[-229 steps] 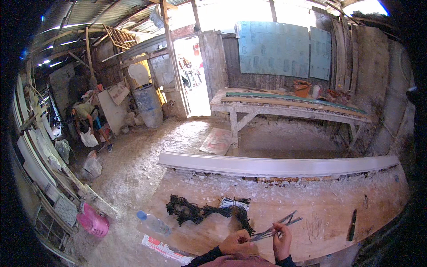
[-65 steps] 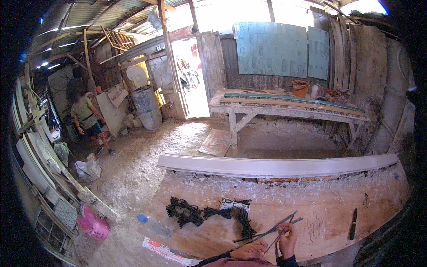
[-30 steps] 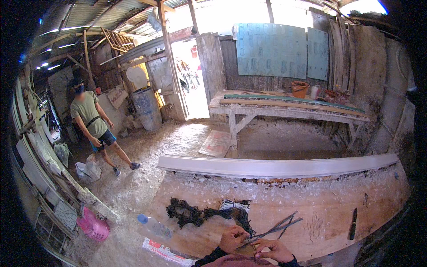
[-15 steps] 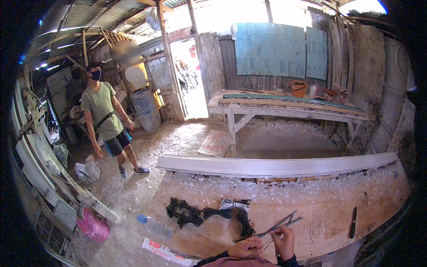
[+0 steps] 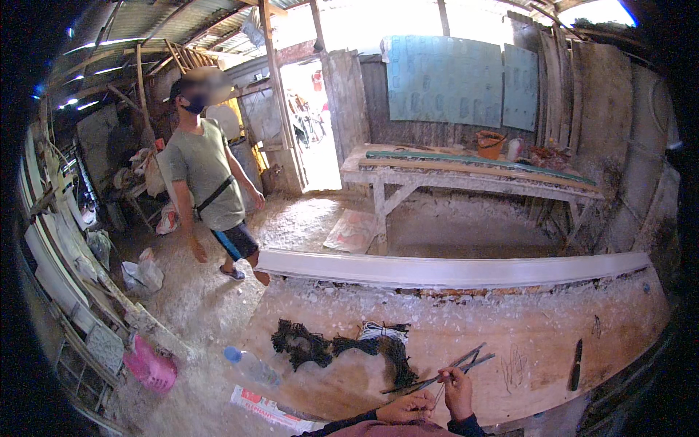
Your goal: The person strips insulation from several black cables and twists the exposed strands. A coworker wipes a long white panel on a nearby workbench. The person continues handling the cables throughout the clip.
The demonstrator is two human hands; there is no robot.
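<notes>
At the near edge of a wooden tabletop [image 5: 539, 386], my left hand [image 5: 406, 408] is closed, its fingers pinched on a thin wire [image 5: 439, 395]. Just right of it, my right hand [image 5: 457, 392] pinches the upper part of that wire between thumb and fingers. Slim dark strips [image 5: 473, 356] lie on the board just beyond my hands, partly hidden by them. To their left rest a tangled black wire bundle [image 5: 301, 343], a second black bundle [image 5: 394, 357] and a whitish bundle [image 5: 384, 332]. Several loose thin wires [image 5: 515, 370] lie right of my right hand.
A dark knife-like tool [image 5: 577, 365] lies at the right. A long white moulding [image 5: 451, 271] spans the table's far side. A clear bottle [image 5: 252, 366] lies left, near a pink container [image 5: 151, 366]. Left of the table walks a person [image 5: 207, 175]; a workbench [image 5: 466, 182] stands behind.
The person has walked nearer and to the right, toward the table's left end. My left hand has shifted slightly left and down, my right hand slightly up. The wires on the table stay put.
</notes>
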